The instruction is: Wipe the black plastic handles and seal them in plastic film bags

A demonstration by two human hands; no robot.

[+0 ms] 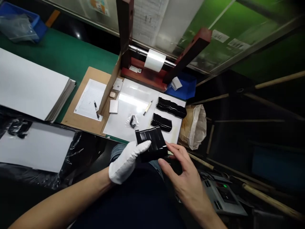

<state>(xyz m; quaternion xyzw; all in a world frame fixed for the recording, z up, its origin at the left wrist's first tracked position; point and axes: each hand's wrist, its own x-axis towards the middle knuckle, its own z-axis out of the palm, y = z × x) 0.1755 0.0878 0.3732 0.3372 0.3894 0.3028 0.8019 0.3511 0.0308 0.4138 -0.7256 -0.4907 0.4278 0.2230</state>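
Black blocks (161,122) ahead (narrow gap between)

Blk pen (96,109) on ppr sheet (87,97), blue bin (41,30) w/ plastic bag (16,28).

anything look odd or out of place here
One mismatch: the left hand wears a white glove while the right hand is bare, with both at the glossy black piece. I see no spill or damage.

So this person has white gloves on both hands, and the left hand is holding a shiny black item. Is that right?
Not quite: only the left hand wears a white glove. The head view shows the right hand bare. The left hand is indeed holding a shiny black item.
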